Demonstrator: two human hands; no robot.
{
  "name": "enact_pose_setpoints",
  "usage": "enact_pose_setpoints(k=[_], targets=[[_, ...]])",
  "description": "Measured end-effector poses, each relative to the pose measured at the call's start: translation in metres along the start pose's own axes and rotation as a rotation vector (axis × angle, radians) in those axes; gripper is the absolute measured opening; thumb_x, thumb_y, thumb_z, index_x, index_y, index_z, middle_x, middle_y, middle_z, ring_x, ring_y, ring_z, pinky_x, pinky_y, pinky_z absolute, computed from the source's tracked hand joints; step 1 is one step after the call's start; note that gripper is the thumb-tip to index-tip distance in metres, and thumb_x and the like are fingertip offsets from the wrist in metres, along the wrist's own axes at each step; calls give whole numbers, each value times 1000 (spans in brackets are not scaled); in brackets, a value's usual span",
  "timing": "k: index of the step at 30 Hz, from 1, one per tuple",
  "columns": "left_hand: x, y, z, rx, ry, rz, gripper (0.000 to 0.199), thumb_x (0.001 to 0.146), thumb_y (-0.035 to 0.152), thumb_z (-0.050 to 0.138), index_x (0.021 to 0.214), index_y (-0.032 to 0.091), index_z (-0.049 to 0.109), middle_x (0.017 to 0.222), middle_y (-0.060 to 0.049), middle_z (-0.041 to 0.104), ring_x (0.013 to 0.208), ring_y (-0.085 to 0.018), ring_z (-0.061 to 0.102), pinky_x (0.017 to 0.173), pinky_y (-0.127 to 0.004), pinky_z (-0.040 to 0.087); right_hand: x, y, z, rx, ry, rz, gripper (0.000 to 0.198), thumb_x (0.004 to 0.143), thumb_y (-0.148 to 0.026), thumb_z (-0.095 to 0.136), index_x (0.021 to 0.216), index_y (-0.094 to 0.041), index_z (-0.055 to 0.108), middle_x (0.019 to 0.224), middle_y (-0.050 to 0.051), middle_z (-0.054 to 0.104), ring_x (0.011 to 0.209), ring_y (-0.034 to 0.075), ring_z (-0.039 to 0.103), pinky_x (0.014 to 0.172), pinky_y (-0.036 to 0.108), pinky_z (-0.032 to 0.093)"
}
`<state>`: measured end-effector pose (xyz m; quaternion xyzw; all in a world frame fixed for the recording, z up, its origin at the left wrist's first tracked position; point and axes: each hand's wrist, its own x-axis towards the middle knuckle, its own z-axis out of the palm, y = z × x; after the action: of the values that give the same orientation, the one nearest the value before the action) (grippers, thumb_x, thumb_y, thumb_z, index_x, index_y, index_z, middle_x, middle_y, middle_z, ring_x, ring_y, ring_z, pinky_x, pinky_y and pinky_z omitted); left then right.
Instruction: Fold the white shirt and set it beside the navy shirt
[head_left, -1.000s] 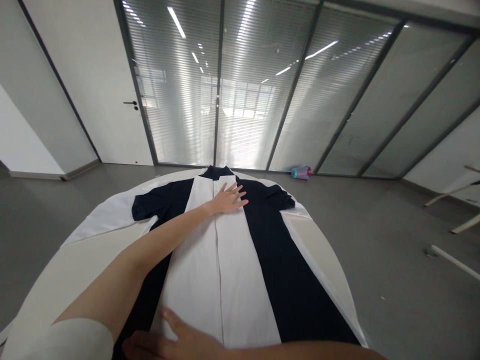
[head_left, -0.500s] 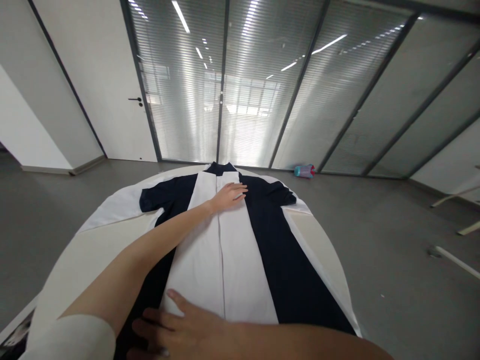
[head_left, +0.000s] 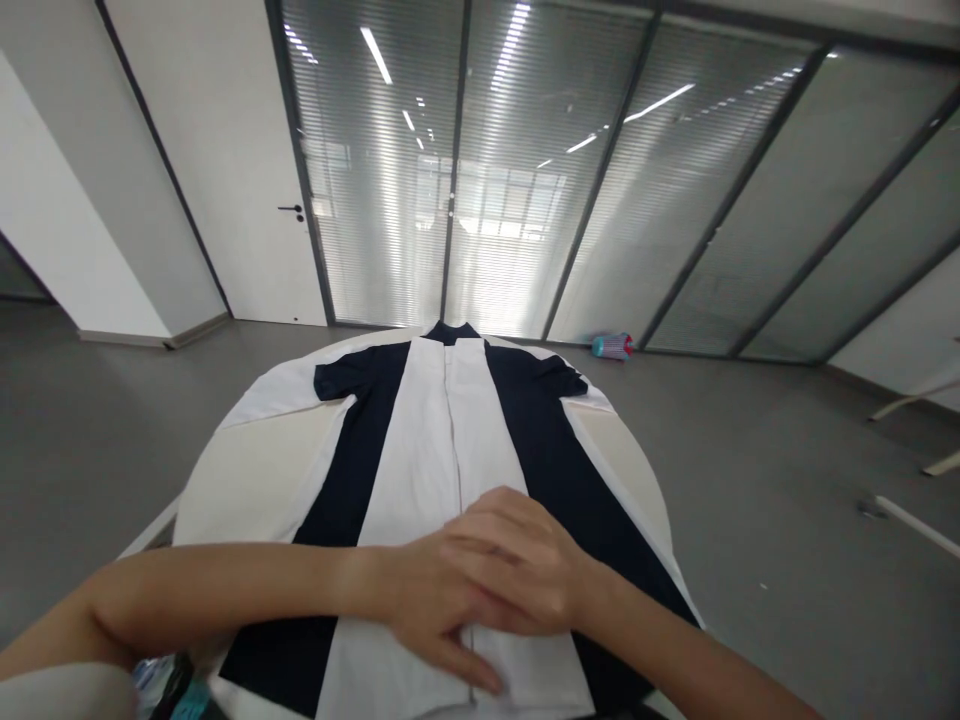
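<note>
Shirt (head_left: 424,450) laid flat, looks unfolded; sleeves (head_left: 343,376) ten and two; right hand (head_left: 536,565) over left hand (head_left: 420,590) at six, grips unclear.

Grey flr (head_left: 750,480), wht door (head_left: 202,150) L of glass wall (head_left: 757,270) w/ blinds (head_left: 375,250) (bright glare (head_left: 502,275) mid-glass).
</note>
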<state>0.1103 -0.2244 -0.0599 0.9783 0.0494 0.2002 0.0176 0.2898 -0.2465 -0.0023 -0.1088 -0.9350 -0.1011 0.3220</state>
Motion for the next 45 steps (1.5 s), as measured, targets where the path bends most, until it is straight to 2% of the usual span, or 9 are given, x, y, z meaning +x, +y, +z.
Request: enact_pose_setpoints(k=[4,9,15,19,22,27,34,39,45], targets=[[1,20,-7,-90,-86,72,69,90,58,56,147,20,49,151,-9,50,141,-27,42,122,-42,28,-27,-3,-15,-17,-34,191,25,99,-16,47,120,-14,60,109,12,66,100,19,61,86,35,53],[-3,23,-5,-78,-130,64,62,94,53,52,149,24,47,157,-9,41,149,-32,28,124,-58,9,-78,-10,-21,-96,-218,385,34,92,-5,49,119,-19,63,117,12,65,105,21,63,89,39,55],[-13,40,-28,-209,-215,203,46,97,42,49,140,26,57,154,-1,47,148,-21,32,126,-37,20,-110,-25,-28,-1,-402,525,56,85,0,51,132,-29,60,136,11,56,125,24,57,101,43,52],[-49,38,-65,-197,-200,-23,47,96,21,47,142,21,53,149,-6,52,143,-22,41,122,-40,30,-110,-36,-39,110,-446,582,65,82,-1,54,140,-32,55,147,10,46,136,24,48,108,43,47],[-92,33,-80,-95,-167,-242,64,86,1,44,143,29,51,148,-4,53,140,-23,44,117,-44,38,-112,-44,-46,152,-439,614,68,82,-6,59,144,-33,51,150,11,42,139,25,44,109,43,47],[-127,45,-83,-55,-234,-303,65,87,1,46,144,30,50,150,-2,51,142,-23,42,116,-41,39,-118,-54,-47,181,-438,629,73,79,-13,69,145,-34,50,151,12,42,136,28,48,105,41,50],[-109,52,-74,-50,-253,-187,64,86,12,57,147,25,45,149,-7,52,139,-27,46,119,-46,32,-136,-54,-24,47,-316,538,66,81,1,50,138,-31,57,138,11,56,131,24,52,109,48,46],[-105,48,-63,-21,-343,-241,76,79,7,56,151,22,38,157,-8,42,144,-30,38,121,-50,27,-136,-41,-19,-3,-365,576,65,84,-2,53,144,-27,52,141,11,56,129,23,54,107,43,48],[-103,42,-66,-109,-283,-234,76,83,7,53,154,27,34,153,-7,47,141,-27,44,120,-46,31,-118,-16,-19,-29,-337,447,53,91,-8,54,141,-23,54,138,11,59,128,22,54,106,40,48]])
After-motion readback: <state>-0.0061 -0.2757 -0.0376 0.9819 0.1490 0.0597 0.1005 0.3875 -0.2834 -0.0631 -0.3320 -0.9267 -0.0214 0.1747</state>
